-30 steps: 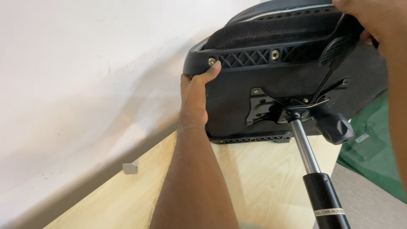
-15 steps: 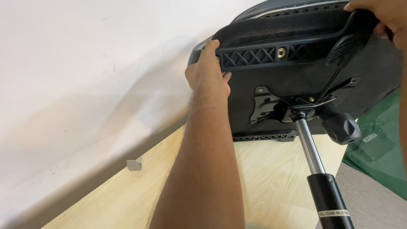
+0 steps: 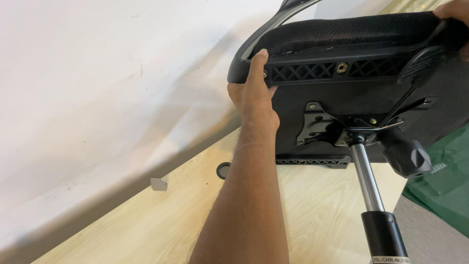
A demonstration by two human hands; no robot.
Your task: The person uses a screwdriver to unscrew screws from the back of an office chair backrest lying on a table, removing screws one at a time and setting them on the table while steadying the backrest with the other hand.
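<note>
Left forearm extends from the near edge up the middle of the view, wrist straight. Left hand (image 3: pixel 254 95) is raised, back toward the camera, fingers curled over and closed in a grip, thumb pressed flat on the right side. Right hand (image 3: pixel 452 10) shows only at the far right corner, fingers bent; grip state unclear.

The right hand (image 3: pixel 452 10) is showing only as a sliver at the top right corner, so its grip on the chair seat (image 3: pixel 351 34) cannot be told. The picture's right edge is cutting off the seat, and the top edge is cropping the curved armrest frame (image 3: pixel 273 22). The left hand (image 3: pixel 254 93) is hiding its own fingertips behind the seat's rim. The bottom edge is cutting off the gas lift column (image 3: pixel 383 230). The green bag (image 3: pixel 444 186) is running out of view at right.
</note>
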